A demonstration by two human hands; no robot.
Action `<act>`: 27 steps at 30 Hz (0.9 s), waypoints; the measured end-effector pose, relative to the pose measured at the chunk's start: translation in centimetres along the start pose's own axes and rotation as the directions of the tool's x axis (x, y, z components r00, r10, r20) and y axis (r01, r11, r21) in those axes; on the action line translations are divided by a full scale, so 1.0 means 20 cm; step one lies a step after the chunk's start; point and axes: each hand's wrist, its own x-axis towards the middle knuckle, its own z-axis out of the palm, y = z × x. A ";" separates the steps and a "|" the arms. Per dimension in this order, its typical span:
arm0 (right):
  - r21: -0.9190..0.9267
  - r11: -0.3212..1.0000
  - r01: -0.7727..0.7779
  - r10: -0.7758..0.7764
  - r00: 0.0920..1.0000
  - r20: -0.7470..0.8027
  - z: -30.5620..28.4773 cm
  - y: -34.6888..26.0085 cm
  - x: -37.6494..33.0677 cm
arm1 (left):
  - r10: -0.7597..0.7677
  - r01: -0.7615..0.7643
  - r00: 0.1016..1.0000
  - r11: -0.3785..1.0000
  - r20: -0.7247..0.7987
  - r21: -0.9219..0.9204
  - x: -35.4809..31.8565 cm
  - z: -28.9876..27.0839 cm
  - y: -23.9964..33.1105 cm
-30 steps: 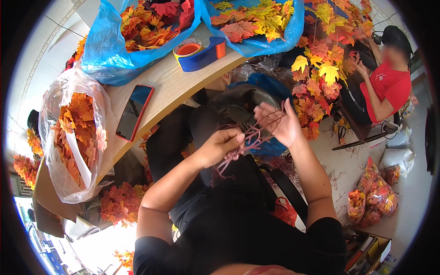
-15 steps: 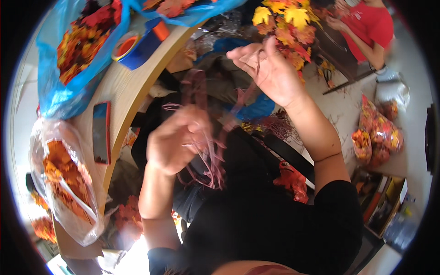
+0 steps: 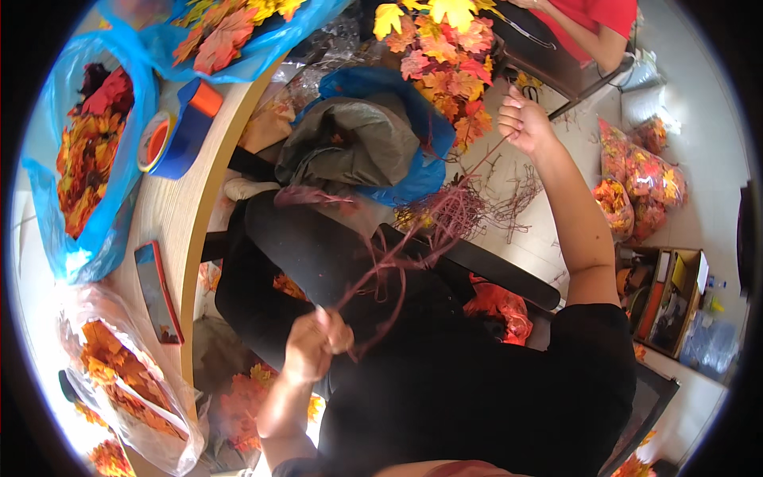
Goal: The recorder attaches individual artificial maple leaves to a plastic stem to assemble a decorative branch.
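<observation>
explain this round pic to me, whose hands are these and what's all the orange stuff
It is taken by a wide fisheye camera worn on a person's head, looking down, so edges bend. The two bare arms are that person's own. The left hand grips one end of a bunch of thin reddish stems; the right hand is raised and pinches a strand from it. On the wooden table at left lie blue bags of fake autumn leaves, a blue tape dispenser, a phone and a clear bag of leaves. More leaf bags sit on the floor. Another person in red sits at top.
</observation>
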 end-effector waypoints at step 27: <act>-0.046 0.913 0.406 -0.404 0.913 0.058 -0.16 -0.52 -0.27 | 0.492 0.071 0.870 -0.193 0.034 0.979 -0.18 -0.24 -0.01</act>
